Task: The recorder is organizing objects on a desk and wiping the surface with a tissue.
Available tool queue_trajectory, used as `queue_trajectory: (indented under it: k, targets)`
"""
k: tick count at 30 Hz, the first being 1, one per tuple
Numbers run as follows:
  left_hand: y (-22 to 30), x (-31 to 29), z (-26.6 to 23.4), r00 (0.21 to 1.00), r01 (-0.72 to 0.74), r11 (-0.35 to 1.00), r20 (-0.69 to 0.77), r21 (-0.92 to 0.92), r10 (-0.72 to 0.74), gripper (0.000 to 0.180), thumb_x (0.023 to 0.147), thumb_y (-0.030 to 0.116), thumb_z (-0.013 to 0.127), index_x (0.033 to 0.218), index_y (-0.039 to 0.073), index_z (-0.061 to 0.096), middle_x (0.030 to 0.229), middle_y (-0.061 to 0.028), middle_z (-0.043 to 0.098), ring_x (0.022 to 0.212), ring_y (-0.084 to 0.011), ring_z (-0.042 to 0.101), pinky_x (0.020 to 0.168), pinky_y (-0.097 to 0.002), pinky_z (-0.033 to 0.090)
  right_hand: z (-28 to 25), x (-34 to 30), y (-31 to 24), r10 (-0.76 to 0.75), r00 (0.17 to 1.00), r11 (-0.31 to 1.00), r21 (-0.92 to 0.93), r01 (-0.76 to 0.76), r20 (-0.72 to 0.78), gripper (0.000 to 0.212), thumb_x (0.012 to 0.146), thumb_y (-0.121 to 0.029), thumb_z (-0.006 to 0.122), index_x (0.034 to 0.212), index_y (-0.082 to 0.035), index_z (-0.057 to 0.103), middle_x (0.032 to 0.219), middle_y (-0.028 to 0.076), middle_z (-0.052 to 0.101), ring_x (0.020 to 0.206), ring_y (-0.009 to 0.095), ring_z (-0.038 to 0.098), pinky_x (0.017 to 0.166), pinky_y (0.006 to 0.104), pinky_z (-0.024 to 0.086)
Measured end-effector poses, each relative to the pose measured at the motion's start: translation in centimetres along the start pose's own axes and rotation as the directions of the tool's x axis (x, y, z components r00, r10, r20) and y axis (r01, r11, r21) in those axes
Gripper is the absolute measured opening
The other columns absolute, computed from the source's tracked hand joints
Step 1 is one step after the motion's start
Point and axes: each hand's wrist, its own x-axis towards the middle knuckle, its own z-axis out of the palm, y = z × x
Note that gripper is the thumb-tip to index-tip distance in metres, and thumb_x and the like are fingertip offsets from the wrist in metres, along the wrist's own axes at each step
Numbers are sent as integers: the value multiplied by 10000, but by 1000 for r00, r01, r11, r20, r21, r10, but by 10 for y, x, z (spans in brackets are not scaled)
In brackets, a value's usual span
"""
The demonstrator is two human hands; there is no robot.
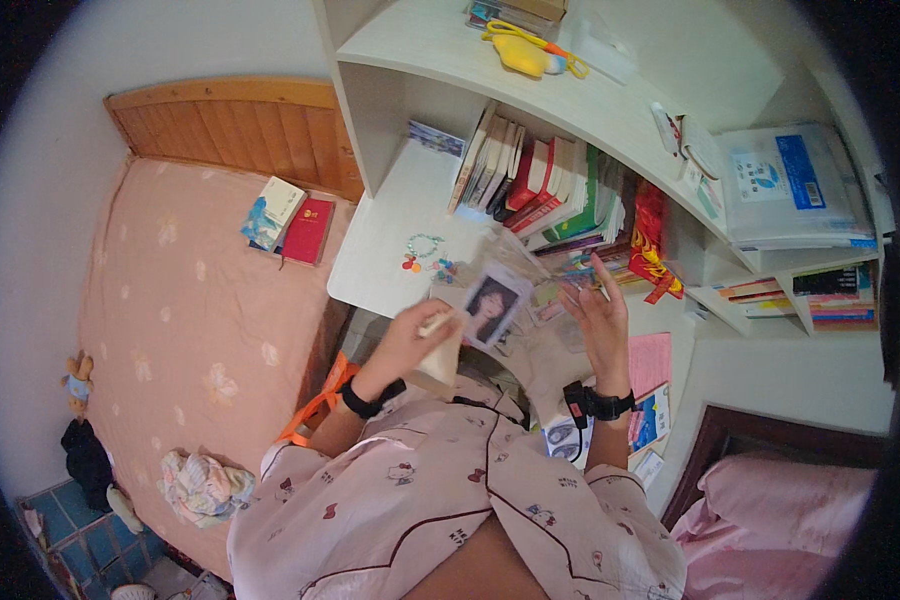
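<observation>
My left hand is closed round a cream-coloured, block-like object whose exact kind I cannot make out. Just right of it lies a photo card with a pale border, on a crumpled clear plastic bag or wrapping at the desk's front. My right hand is raised over the right part of the desk, fingers apart, with nothing plainly held. A small colourful item shows near its fingertips; I cannot tell whether they touch it. Both wrists wear black straps.
On the white desk are a beaded bracelet and small charms. Behind them stands a row of books, beside a red and yellow ornament. A pink-covered bed stands left, with two books on it.
</observation>
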Motion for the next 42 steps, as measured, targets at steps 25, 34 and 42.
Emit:
queue_trajectory:
  k: [25, 34, 42]
  targets:
    - [-283, 266, -58, 757, 127, 992, -646, -6, -100, 356, 901, 240, 644, 1067, -75, 626, 954, -207, 681, 879, -287, 645, 802, -375, 478, -26, -112, 11, -14, 880, 974, -207, -96, -474, 354, 1000, -208, 531, 1254, 39, 528, 1184, 189, 627, 1032, 252, 645, 916, 323, 493]
    - [-365, 244, -103, 864, 122, 972, -504, 201, -5, 258, 864, 200, 669, 963, -38, 673, 824, -54, 674, 694, -134, 574, 634, -305, 471, -26, -109, 11, 35, 903, 971, -200, -133, -428, 366, 1007, -214, 515, 1253, 58, 520, 1187, 183, 631, 1025, 227, 645, 907, 317, 480]
    - [-225, 131, -73, 839, 248, 947, -443, -207, -316, 329, 926, 248, 624, 1017, -69, 637, 825, -42, 635, 750, -105, 544, 660, -283, 464, -75, -117, 33, 54, 948, 868, -454, -199, -312, 337, 1003, -163, 517, 1240, 75, 527, 1141, 139, 645, 1002, 169, 638, 886, 272, 472]
